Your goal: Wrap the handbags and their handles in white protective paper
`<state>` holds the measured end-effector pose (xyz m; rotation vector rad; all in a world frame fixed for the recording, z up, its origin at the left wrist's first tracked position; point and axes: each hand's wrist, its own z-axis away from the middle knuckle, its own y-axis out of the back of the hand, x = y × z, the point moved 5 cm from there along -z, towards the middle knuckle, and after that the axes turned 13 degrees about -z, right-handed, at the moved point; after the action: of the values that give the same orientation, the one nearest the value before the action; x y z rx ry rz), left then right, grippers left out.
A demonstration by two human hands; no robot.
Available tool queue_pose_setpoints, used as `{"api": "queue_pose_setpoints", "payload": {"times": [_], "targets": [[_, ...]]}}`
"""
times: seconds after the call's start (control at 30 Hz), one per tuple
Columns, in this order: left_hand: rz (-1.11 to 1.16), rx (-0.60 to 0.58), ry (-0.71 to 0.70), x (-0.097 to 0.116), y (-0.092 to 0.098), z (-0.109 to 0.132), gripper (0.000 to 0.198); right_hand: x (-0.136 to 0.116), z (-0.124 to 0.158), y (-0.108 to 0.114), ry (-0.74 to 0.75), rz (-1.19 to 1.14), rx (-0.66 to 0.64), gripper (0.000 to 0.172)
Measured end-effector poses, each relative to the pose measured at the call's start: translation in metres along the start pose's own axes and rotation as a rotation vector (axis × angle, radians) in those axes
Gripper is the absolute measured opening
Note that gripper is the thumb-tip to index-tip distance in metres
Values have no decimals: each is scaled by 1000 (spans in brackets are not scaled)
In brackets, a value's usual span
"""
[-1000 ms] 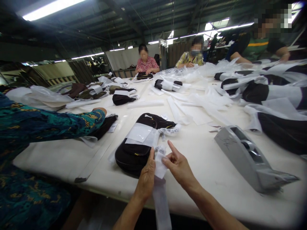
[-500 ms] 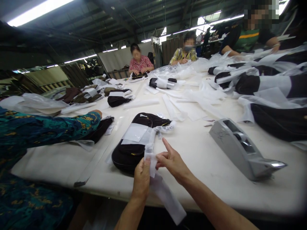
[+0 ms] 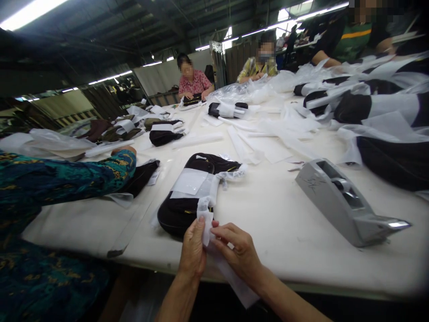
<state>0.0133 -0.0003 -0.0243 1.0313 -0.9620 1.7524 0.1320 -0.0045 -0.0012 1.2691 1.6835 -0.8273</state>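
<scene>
A black bag with a white paper band across its middle lies on the white table just ahead of me. A white paper strip runs from the bag's strap down over the table edge. My left hand pinches this strip from the left, thumb up against it. My right hand has its fingers curled onto the same strip from the right, close beside the left.
A grey tape dispenser stands to the right. A person's patterned teal sleeve reaches in from the left over another black bag. More wrapped bags, loose paper strips and plastic lie further back, where other people sit.
My right hand's raised forefinger has come down and curled onto the strip. Both hands have drawn closer together and nearer the table edge, and the strip's hanging end has swung right.
</scene>
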Motion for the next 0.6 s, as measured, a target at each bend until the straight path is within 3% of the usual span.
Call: {"api": "queue_pose_setpoints", "payload": {"times": [0.37,0.6], "targets": [[49,-24,7,2,-1,0,30,-2,-6,-12,65,100,62,18],[60,-3,22,-1,2,0,27,-5,-4,-14,125,134,6,18]]}}
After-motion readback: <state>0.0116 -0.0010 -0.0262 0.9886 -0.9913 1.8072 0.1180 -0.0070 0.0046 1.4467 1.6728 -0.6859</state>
